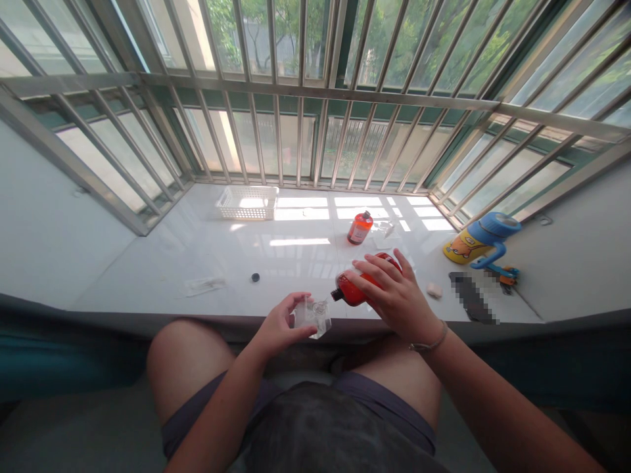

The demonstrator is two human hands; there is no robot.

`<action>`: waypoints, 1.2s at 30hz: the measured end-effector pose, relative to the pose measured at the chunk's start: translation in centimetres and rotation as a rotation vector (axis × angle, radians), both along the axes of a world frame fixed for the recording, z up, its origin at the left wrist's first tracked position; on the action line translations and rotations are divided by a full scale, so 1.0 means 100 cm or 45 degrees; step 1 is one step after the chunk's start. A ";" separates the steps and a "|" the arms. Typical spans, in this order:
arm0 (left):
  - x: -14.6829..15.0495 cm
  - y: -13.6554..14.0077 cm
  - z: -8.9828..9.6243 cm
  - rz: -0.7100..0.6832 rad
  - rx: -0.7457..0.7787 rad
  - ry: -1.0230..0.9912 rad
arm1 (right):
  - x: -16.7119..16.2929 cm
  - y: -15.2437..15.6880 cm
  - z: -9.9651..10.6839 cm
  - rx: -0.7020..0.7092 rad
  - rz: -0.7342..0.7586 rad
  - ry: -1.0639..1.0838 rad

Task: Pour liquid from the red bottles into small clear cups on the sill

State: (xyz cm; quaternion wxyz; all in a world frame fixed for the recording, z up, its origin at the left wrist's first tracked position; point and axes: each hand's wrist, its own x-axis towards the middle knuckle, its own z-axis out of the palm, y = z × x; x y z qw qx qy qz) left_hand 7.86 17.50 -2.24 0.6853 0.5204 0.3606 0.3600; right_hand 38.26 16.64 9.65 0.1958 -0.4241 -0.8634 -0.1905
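Note:
My left hand (290, 322) is closed around a clear, faceted glass bottle (319, 320) near the front edge of the sill. In my right hand (389, 289) is a red bottle (353, 290), tipped so its black neck points left and down at the clear bottle's opening. The two mouths are close together; whether they touch I cannot tell. Left of them a small black cap (255, 278) lies on the white surface. A second red bottle (360, 228), with a pale label and dark top, stands farther back.
A white perforated basket (248, 203) sits by the window bars. Clear plastic wrappers (204, 286) lie at left. At right are a blue-and-yellow thermos (480, 238), a blurred dark flat object (473, 297), an orange-and-blue tool (505, 276) and a small pinkish piece (434, 290).

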 end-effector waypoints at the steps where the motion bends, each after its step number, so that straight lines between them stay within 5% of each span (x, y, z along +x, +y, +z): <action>1: 0.000 0.000 0.000 0.000 -0.002 0.000 | 0.000 0.000 0.000 0.003 -0.001 -0.001; 36: 0.000 -0.001 0.003 0.006 0.060 0.121 | 0.001 0.003 0.001 0.011 0.026 -0.045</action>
